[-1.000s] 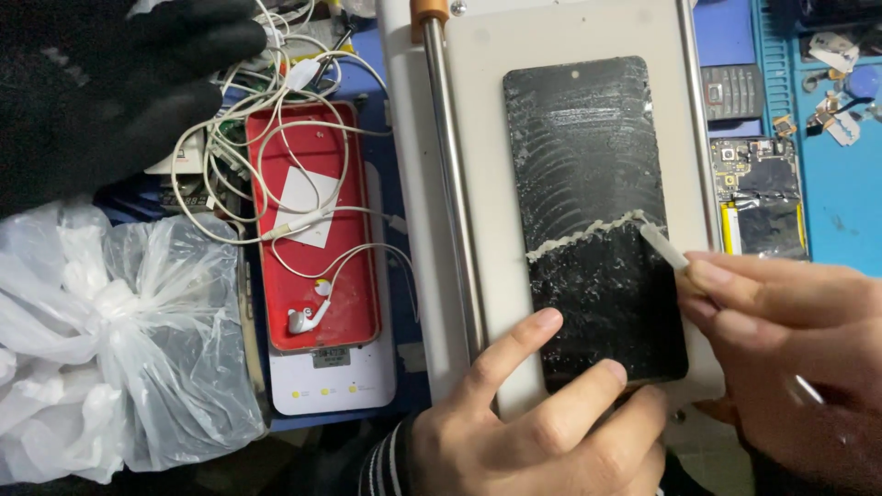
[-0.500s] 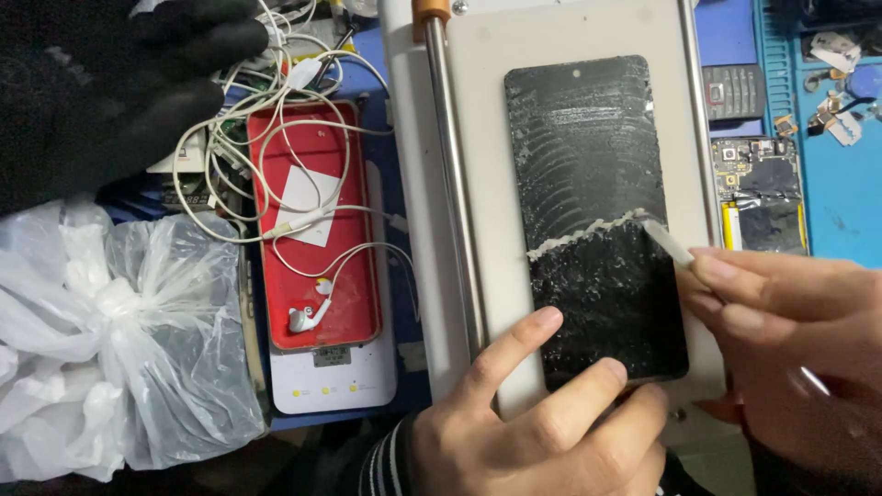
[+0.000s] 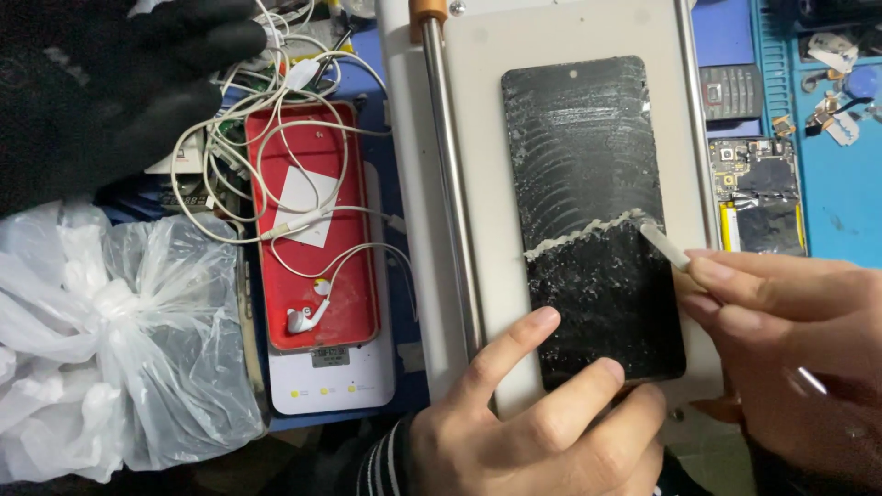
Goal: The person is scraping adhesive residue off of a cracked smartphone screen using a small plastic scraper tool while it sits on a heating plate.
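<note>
Nearest to us, our left hand (image 3: 533, 432) rests on the lower end of the grey work plate (image 3: 478, 138), fingers spread apart; the index finger lies just beside the left edge of the black phone panel (image 3: 588, 211) and the middle fingertip touches its bottom edge, pinning it flat. Our right hand (image 3: 790, 340) sits to the right of that, fingers pinched together on a thin pale scraper (image 3: 663, 246) whose tip meets the panel's right edge. At the tip, a ragged pale ridge of adhesive residue (image 3: 579, 234) crosses the panel from side to side. Above the ridge the panel shows streaked, scraped marks; below it, toward our hands, a dense speckled coating.

Left of our left hand a metal rod (image 3: 450, 184) with an orange knob runs along the plate. Further left lie a red phone case (image 3: 312, 220) on a white device, white earphones (image 3: 303, 317) draped over it, and a crumpled clear plastic bag (image 3: 110, 358). Beyond our right hand, an opened phone body (image 3: 758, 197) with exposed circuit board lies on the blue mat (image 3: 841, 184). Farthest, top left, is a black glove (image 3: 119, 73).
</note>
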